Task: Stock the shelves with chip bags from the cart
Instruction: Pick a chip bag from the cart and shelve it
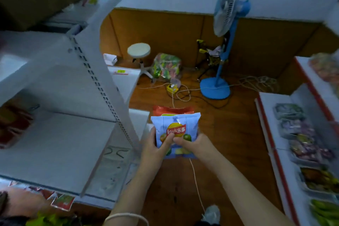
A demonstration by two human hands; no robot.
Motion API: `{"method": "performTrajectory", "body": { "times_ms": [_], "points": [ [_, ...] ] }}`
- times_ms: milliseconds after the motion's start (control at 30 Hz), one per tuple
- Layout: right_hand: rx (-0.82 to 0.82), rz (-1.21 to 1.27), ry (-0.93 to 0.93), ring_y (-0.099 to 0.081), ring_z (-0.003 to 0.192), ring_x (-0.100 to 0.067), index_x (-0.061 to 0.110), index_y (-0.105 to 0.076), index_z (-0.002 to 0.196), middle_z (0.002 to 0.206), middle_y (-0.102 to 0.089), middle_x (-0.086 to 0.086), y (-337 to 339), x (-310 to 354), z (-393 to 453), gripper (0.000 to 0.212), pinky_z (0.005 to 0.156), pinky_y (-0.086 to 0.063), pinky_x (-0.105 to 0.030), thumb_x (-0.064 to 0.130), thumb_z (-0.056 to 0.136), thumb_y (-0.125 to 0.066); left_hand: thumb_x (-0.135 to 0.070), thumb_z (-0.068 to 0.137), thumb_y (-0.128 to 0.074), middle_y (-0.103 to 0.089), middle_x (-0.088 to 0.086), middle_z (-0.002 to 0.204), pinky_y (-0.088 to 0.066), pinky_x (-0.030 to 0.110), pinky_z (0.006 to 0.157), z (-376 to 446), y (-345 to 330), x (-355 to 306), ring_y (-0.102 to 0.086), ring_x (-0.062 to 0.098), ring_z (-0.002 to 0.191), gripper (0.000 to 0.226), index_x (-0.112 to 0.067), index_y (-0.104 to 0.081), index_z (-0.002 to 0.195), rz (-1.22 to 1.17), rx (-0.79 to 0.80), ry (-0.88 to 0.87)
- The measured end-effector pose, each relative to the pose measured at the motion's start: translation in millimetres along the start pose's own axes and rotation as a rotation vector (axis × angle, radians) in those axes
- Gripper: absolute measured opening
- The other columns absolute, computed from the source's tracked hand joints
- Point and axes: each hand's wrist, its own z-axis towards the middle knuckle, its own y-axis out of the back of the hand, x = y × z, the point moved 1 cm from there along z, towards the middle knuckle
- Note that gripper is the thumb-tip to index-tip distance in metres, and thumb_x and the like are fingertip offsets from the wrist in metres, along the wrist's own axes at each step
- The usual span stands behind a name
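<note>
Gripping a light blue chip bag (pixel 175 130) at lower centre, left hand (pixel 156 145) and right hand (pixel 192 144) clamped on it, an orange bag (pixel 173 110) just behind.

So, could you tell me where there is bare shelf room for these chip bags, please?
The white shelf on the left is mostly bare, bordered by red packets at its left end and the slotted upright. Both hands hold the blue chip bag beside it. The right shelves are crowded with trays.
</note>
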Motion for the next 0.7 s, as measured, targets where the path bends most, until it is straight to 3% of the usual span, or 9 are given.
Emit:
{"method": "performTrajectory", "body": {
  "times_ms": [167,267,367,467,567,700],
  "points": [
    [-0.201,0.124,0.051,-0.074,0.082,-0.018,0.016,-0.068,0.104,0.091,-0.077,-0.001,87,2,0,0.029,0.062,-0.059,-0.031,0.01,0.077,-0.078,-0.025,0.088,-0.062,-0.071,-0.011,0.103,-0.053,0.013,0.07,25,-92,-14,-0.07,0.002,0.095,0.031,-0.026,-0.057,0.119,-0.049,0.164,-0.013],
    [-0.292,0.181,0.064,-0.074,0.081,-0.017,0.02,-0.07,0.094,0.087,-0.077,0.0,150,-1,0,0.022,0.065,-0.06,-0.033,0.012,0.076,-0.079,-0.03,0.085,-0.064,-0.073,-0.01,0.106,-0.055,0.017,0.073,43,-155,-21,-0.07,0.007,0.098,0.035,-0.027,-0.057,0.12,-0.033,0.257,-0.027],
    [-0.394,0.212,0.097,-0.073,0.09,-0.024,0.017,-0.068,0.105,0.097,-0.076,-0.005,213,-2,-5,0.041,0.076,-0.06,-0.045,0.024,0.069,-0.086,-0.031,0.086,-0.066,-0.072,-0.011,0.11,-0.056,0.021,0.075,59,-224,-27,-0.07,0.009,0.1,0.036,-0.026,-0.057,0.121,-0.025,0.345,-0.043],
    [-0.504,0.255,0.131,-0.074,0.09,-0.024,0.018,-0.064,0.11,0.1,-0.075,-0.005,275,-1,-17,0.052,0.075,-0.06,-0.049,0.031,0.064,-0.084,-0.032,0.084,-0.067,-0.071,-0.004,0.115,-0.058,0.024,0.076,72,-293,-29,-0.07,0.012,0.103,0.044,-0.022,-0.055,0.126,-0.009,0.424,-0.028],
    [-0.641,0.305,0.18,-0.074,0.09,-0.023,0.018,-0.062,0.114,0.102,-0.074,-0.005,331,0,-35,0.051,0.073,-0.06,-0.048,0.027,0.068,-0.081,-0.042,0.085,-0.071,-0.065,-0.001,0.126,-0.059,0.039,0.086,83,-359,-26,-0.066,0.017,0.112,0.056,-0.024,-0.052,0.133,0.006,0.515,-0.027],
    [-0.795,0.392,0.241,-0.074,0.089,-0.023,0.018,-0.063,0.111,0.099,-0.075,-0.004,399,-4,-61,0.039,0.072,-0.061,-0.046,0.018,0.075,-0.078,-0.044,0.085,-0.071,-0.063,-0.003,0.13,-0.058,0.034,0.089,82,-441,-26,-0.064,0.015,0.116,0.056,-0.023,-0.052,0.134,0.038,0.646,-0.063]
  ]
}}
